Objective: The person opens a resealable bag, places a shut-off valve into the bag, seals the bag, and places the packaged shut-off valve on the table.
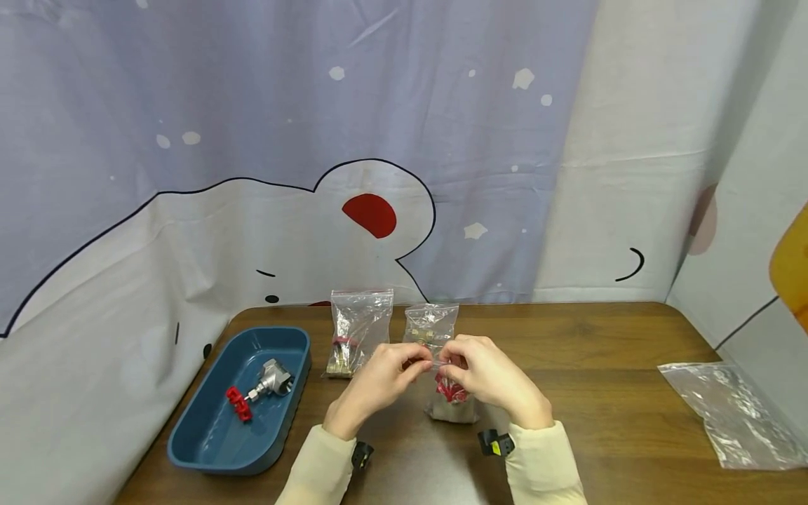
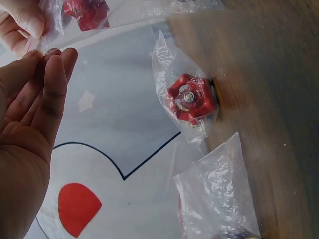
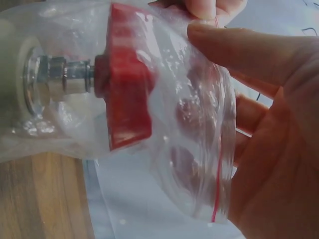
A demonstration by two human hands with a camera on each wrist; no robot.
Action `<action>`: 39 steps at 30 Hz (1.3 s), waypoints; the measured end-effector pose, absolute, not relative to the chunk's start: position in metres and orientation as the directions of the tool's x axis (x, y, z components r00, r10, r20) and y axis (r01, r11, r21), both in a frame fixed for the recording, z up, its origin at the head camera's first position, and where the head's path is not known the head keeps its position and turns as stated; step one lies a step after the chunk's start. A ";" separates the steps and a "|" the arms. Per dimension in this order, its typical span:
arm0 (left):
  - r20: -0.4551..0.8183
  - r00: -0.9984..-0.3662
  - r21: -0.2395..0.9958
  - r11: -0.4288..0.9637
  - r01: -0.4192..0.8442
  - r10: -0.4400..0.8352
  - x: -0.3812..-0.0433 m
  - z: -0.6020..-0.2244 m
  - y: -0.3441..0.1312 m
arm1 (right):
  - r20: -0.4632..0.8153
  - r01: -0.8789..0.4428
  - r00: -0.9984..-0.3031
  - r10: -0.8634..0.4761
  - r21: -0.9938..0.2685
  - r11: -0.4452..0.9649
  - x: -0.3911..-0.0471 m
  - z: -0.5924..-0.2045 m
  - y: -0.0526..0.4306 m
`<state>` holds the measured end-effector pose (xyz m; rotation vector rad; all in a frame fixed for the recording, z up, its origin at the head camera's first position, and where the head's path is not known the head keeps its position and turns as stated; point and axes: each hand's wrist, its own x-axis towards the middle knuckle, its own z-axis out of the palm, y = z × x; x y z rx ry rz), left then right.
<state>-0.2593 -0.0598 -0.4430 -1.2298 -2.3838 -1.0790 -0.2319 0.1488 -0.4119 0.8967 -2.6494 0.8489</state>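
Both hands are at the top edge of a clear zip bag [image 3: 184,164] standing upright on the table. Inside it is a valve with a red handwheel [image 3: 130,79], a silvery stem [image 3: 77,75] and a pale, wide body [image 1: 453,408]. My left hand [image 1: 386,375] pinches the left end of the bag's mouth between thumb and fingertips. Close beside it, my right hand [image 1: 492,375] pinches the zip strip [image 3: 218,184], thumb on the near face and fingers behind. The fingertips of the two hands nearly meet.
Behind the hands stand two more zip bags, one [image 1: 362,319] with brass-coloured parts and one [image 1: 431,319] holding a red-wheeled valve [image 2: 192,99]. A blue tray [image 1: 183,445] at the left holds a silvery valve [image 1: 275,379] with a red handle [image 1: 239,404]. A flat clear bag [image 1: 735,414] lies far right.
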 end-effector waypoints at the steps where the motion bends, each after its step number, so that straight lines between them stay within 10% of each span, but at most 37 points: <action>1: 0.513 -0.613 0.502 0.370 0.782 0.600 -0.259 -0.443 -0.060 | 0.373 -0.613 -0.790 -0.486 -0.454 0.647 -0.232 -0.412 0.148; 39: 0.465 -0.659 0.593 0.344 0.728 0.591 -0.258 -0.446 -0.060 | 0.310 -0.546 -0.829 -0.466 -0.628 0.554 -0.231 -0.412 0.147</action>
